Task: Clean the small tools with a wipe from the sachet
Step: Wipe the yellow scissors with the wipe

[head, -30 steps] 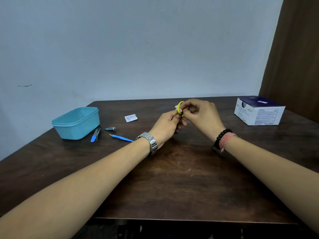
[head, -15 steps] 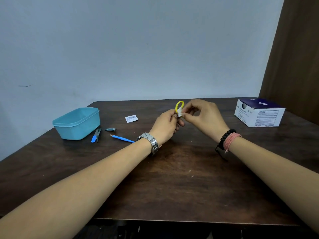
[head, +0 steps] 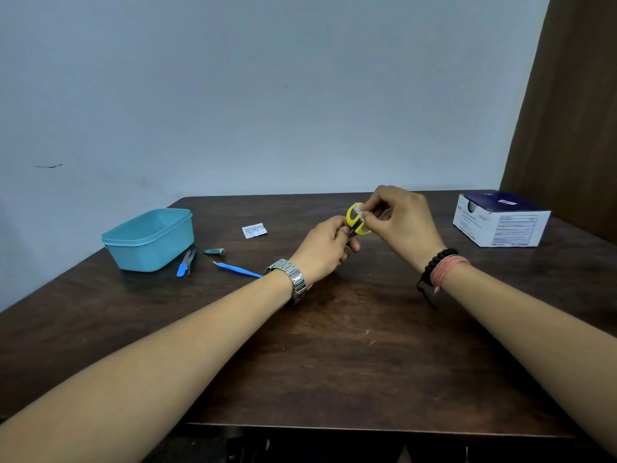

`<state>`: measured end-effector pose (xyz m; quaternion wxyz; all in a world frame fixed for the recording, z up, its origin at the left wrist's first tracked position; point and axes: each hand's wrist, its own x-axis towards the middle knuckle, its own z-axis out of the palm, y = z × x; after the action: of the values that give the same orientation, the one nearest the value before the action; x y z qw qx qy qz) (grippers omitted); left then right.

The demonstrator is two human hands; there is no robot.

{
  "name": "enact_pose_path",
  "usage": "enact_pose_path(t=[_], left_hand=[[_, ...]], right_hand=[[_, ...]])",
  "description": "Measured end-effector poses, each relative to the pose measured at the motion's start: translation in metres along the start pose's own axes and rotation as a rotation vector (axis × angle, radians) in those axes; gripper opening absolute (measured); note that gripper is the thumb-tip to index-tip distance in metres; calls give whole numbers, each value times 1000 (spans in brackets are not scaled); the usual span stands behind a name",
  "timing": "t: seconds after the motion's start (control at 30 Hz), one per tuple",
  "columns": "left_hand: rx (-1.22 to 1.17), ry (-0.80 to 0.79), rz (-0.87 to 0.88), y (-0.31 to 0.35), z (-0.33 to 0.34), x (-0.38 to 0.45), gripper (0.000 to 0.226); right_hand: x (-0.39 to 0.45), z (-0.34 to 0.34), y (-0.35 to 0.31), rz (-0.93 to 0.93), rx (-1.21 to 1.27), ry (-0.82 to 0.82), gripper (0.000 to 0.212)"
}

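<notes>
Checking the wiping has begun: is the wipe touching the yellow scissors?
Touching. The head view shows the wipe, pinched by the right hand, pressed on the yellow scissors handle loop.

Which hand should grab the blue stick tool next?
Left, probably. The left hand holds the yellow scissors nearer the blue stick tool; the right hand pinches the wipe, farther away.

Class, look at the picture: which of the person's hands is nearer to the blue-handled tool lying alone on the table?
Left. The left hand is just right of the blue-handled tool; the right hand is farther right.
</notes>
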<state>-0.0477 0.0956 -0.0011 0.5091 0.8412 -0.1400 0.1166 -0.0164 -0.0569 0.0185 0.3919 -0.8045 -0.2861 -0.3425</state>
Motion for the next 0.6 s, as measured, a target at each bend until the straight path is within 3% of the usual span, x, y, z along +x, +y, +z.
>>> enact_pose_path(t=[0.13,0.3,0.6], left_hand=[[-13,16,-14,1,0,0,22],[-43,22,-24,2,0,-1,22],[-168,54,-64,2,-1,-2,22]], right_hand=[[-8,3,-4,-64,-31,-85,7],[2,-1,-1,39,4,-18,9],[-1,4,-1,27,-26,-58,4]])
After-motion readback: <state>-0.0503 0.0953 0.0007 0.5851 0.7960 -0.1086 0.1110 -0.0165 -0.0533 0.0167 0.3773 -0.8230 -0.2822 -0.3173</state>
